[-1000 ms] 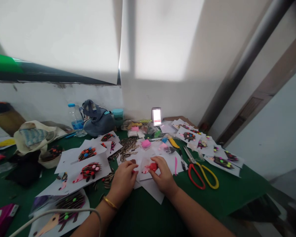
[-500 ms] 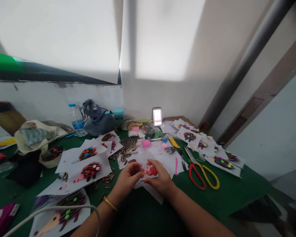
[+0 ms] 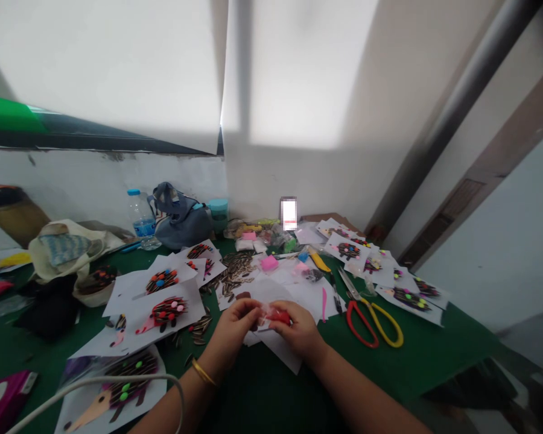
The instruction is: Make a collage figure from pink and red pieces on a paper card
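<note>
In the head view, containers stand along the far left of the green bench [image 3: 452, 343]. A clear bottle [image 3: 138, 211] with a blue cap and blue label stands upright beside a blue fabric bag [image 3: 183, 229], whose contents are hidden. Right of this bag is a teal-lidded jar [image 3: 218, 208]; its contents cannot be made out. Farther left, a cream bag [image 3: 89, 238] bears a blue-and-white patterned cloth [image 3: 64, 248]. Nearer, a small cream holder [image 3: 93, 298] contains dark pieces with red dots. Clear packets at the far centre hold coloured material.

The red piece [image 3: 280, 316] is located at the near centre, between both hands, above white paper. It is bright, smooth-looking and partly enclosed in crumpled clear film [image 3: 265, 311]. The right hand [image 3: 301, 328] grasps the red piece. The left hand [image 3: 233, 325] pinches the film between thumb and fingers.
</note>
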The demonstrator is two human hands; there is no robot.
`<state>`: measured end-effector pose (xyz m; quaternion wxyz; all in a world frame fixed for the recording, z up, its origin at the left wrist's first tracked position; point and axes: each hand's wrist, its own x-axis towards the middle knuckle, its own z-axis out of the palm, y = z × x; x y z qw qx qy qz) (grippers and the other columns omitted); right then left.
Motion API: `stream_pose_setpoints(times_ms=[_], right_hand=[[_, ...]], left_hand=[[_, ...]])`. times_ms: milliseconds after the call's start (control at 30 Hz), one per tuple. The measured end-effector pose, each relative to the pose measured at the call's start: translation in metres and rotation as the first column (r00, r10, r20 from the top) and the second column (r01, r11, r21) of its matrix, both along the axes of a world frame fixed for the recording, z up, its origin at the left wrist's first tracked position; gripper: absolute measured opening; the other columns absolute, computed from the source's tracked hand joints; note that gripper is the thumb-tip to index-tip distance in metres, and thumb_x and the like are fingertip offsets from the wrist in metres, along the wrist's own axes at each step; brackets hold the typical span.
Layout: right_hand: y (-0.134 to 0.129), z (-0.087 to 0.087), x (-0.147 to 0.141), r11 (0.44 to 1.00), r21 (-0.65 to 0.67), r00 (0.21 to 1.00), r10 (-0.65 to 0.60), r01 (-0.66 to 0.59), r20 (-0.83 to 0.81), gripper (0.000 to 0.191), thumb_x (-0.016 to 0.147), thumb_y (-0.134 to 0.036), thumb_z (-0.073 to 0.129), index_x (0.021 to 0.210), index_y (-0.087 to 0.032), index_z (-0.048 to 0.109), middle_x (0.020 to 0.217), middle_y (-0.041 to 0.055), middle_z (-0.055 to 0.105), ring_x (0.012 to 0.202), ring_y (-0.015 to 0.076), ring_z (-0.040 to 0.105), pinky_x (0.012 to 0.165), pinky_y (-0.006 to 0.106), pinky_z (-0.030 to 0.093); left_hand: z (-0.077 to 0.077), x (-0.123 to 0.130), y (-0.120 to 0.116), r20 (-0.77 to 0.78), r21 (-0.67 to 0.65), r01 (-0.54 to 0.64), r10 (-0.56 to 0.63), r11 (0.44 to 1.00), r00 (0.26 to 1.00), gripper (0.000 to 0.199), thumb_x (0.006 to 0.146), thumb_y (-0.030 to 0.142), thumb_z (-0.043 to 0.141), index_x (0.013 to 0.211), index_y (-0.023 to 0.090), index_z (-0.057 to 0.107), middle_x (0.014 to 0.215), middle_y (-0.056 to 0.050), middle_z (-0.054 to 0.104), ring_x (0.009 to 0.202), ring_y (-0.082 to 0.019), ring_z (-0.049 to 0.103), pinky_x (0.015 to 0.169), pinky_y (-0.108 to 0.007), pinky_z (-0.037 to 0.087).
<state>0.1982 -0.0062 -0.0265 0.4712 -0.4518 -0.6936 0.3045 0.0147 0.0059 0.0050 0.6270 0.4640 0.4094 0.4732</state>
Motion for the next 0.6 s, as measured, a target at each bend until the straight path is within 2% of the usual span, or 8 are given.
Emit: stream_pose_setpoints(times_ms=[67,167,267,367,467,600], right_hand=[[0.0014,-0.0006,0.0013,0.998,-0.059,0.993,0.001,-0.008,-0.122,0.034,0.084,-0.04,0.065,0.112,-0.021,0.065,0.091,0.0037,0.069,0.08,0.0192,0.065,0.075,0.031,0.051],[0.0033,-0.002,0.0021,0.989,-0.136,0.971,0.029,-0.063,-0.236,0.026,0.091,-0.037,0.054,0.108,-0.019,0.064,0.075,0.0005,0.065,0.066,0.0159,0.063,0.066,0.028,0.051],[0.0036,-0.0004,0.0013,0.986,-0.159,0.971,0.008,-0.048,-0.239,0.018,0.088,-0.032,0.056,0.094,-0.018,0.065,0.069,-0.0008,0.062,0.062,0.0141,0.061,0.062,0.025,0.049],[0.0024,0.0043,0.0001,0.984,-0.173,0.977,-0.006,-0.032,-0.214,0.012,0.086,-0.028,0.058,0.083,-0.018,0.065,0.069,-0.0016,0.061,0.057,0.0114,0.058,0.058,0.023,0.046],[0.0012,0.0069,-0.0007,0.985,-0.166,0.981,0.019,-0.052,-0.192,0.013,0.086,-0.027,0.056,0.082,-0.018,0.065,0.07,-0.0018,0.06,0.056,0.0103,0.057,0.057,0.021,0.046],[-0.0001,0.0046,-0.0023,0.989,-0.127,0.985,0.061,-0.082,-0.16,0.015,0.089,-0.028,0.054,0.09,-0.019,0.066,0.074,-0.0011,0.061,0.059,0.0103,0.058,0.059,0.021,0.047]], left_hand=[[-0.001,-0.0023,0.0019,0.072,-0.06,-0.03,0.035,0.998,0.997,0.036,0.065,0.041,0.081,0.086,0.016,0.067,0.068,0.002,0.063,0.061,-0.01,0.054,0.06,-0.022,0.042],[0.0008,-0.0048,0.0031,0.134,-0.156,-0.026,0.047,0.987,0.99,0.037,0.063,0.037,0.083,0.088,0.016,0.065,0.077,-0.001,0.066,0.066,-0.011,0.058,0.064,-0.022,0.043],[0.0031,-0.0055,0.0019,0.143,-0.167,0.04,-0.017,0.985,0.99,0.035,0.061,0.027,0.084,0.088,0.016,0.064,0.076,0.001,0.064,0.065,-0.01,0.057,0.062,-0.021,0.041],[0.0023,-0.0054,-0.0001,0.112,-0.143,0.114,-0.099,0.983,0.989,0.043,0.059,0.023,0.085,0.097,0.017,0.064,0.075,0.003,0.062,0.061,-0.008,0.053,0.057,-0.02,0.038],[0.0005,-0.0047,-0.0016,0.064,-0.116,0.156,-0.149,0.981,0.987,0.042,0.064,0.032,0.084,0.098,0.016,0.065,0.075,0.002,0.062,0.059,-0.008,0.05,0.056,-0.02,0.037],[0.0023,-0.0023,-0.0042,0.077,-0.118,0.165,-0.156,0.979,0.985,0.036,0.067,0.042,0.082,0.081,0.016,0.061,0.063,0.005,0.055,0.053,-0.007,0.045,0.052,-0.019,0.034]])
